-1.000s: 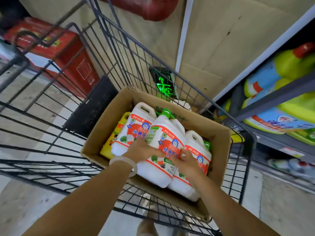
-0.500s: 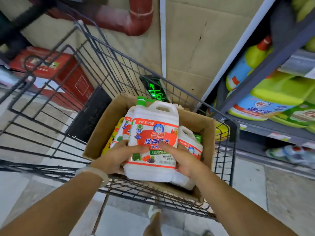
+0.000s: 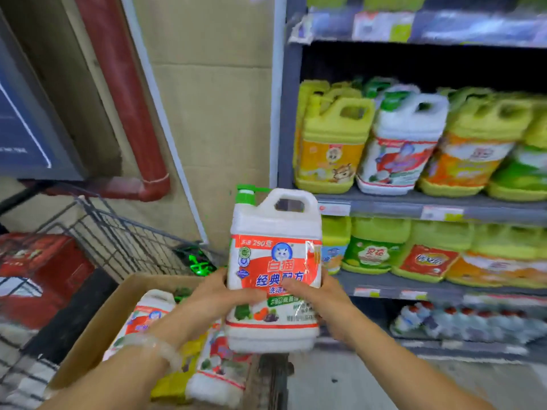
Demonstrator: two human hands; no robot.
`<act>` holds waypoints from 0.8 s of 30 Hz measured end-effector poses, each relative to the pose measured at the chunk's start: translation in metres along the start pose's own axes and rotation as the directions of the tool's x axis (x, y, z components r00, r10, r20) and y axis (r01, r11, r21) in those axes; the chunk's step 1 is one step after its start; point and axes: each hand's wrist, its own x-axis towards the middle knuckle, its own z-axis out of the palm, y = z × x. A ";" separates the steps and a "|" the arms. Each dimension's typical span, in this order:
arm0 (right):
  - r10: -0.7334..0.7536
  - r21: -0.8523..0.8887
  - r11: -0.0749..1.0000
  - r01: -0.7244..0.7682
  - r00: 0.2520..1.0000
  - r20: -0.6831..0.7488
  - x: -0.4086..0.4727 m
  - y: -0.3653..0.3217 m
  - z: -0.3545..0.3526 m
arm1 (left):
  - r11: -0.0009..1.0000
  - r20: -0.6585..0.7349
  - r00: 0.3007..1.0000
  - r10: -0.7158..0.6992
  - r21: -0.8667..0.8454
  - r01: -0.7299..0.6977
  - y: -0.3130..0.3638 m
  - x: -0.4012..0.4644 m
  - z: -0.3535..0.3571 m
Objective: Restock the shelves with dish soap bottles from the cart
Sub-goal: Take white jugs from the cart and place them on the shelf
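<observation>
While both hands (image 3: 278, 297) grip it upright, the white bottle (image 3: 273, 270) shows a red label.

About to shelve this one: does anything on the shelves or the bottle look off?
One white bottle stands alone among yellow bottles on the middle shelf, possibly misplaced. The held bottle, gripped by the left hand and right hand, looks upright and intact.
</observation>
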 end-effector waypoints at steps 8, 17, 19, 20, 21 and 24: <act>-0.289 -0.067 0.957 0.282 0.948 -0.131 -0.091 -0.114 -0.154 | 0.970 0.148 0.962 0.232 0.037 -0.239 0.131 -0.009 0.167; -0.607 -0.214 0.792 0.572 0.777 -0.166 -0.127 -0.263 -0.249 | 0.830 0.208 0.820 0.533 0.059 -0.554 0.286 0.004 0.264; -0.663 -0.236 0.745 0.624 0.733 -0.152 -0.126 -0.302 -0.262 | 0.784 0.231 0.774 0.590 0.065 -0.617 0.326 0.009 0.274; -0.689 -0.243 0.720 0.650 0.711 -0.140 -0.124 -0.322 -0.268 | 0.762 0.240 0.751 0.616 0.062 -0.645 0.346 0.014 0.278; -0.712 -0.252 0.697 0.671 0.690 -0.133 -0.123 -0.343 -0.273 | 0.738 0.245 0.726 0.643 0.058 -0.673 0.366 0.018 0.281; -0.774 -0.283 0.625 0.727 0.623 -0.109 -0.105 -0.395 -0.287 | 0.665 0.247 0.658 0.711 0.065 -0.744 0.418 0.041 0.287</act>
